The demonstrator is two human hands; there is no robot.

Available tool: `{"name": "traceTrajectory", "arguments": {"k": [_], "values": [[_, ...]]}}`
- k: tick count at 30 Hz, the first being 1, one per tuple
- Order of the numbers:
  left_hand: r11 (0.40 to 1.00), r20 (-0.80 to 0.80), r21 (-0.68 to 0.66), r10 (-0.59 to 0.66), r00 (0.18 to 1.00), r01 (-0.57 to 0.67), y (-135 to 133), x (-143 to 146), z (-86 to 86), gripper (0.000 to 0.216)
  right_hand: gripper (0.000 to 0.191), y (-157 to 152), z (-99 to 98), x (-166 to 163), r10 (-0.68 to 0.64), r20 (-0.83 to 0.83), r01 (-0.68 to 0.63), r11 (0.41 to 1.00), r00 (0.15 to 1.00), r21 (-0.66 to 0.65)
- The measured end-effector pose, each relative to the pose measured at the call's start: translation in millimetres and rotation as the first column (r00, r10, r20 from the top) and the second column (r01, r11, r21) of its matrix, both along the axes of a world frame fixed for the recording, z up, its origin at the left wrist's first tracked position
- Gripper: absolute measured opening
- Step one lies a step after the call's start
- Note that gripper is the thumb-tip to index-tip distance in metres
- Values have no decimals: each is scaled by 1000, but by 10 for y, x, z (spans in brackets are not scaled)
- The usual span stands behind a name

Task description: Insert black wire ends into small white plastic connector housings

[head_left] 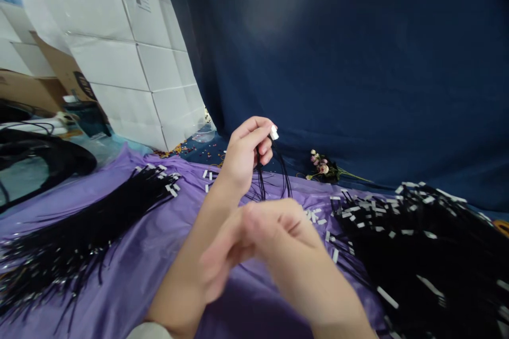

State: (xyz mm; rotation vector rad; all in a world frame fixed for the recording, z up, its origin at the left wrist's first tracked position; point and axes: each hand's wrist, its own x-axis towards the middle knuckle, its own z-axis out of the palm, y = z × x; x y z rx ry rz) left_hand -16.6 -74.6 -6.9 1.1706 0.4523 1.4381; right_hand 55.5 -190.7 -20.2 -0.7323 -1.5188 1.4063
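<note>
My left hand [247, 154] is raised over the purple sheet [131, 270], fingers pinched on a small white tag [274, 133] with thin black cords [274, 177] hanging from it. My right hand [258, 243] is lower and nearer, smeared by motion, so its fingers cannot be read. A neat bundle of black cords with white tags [99, 217] lies to the left. A large loose heap of the same tagged cords [421, 254] lies to the right.
A dark blue cloth [350, 63] hangs behind. White stacked boxes [119, 53] stand at the back left, with brown cardboard [32, 90] beside them. A small sprig of pink flowers [324, 167] lies at the sheet's far edge. Loose white tags are scattered mid-sheet.
</note>
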Motion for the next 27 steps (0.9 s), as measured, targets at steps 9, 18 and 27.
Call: {"name": "traceTrajectory", "arguments": {"k": [9, 18, 27], "values": [[998, -26, -43, -43, 999, 42, -55, -51, 60, 12, 49, 361, -10, 464, -782, 95, 674, 586, 616, 450], [988, -131, -56, -150, 980, 144, -137, -25, 86, 14, 20, 472, -83, 451, -718, 92, 601, 639, 690, 481], [956, -227, -79, -295, 928, 284, -155, 2, 50, 25, 25, 403, 39, 560, -662, 80, 561, 687, 745, 462]]}}
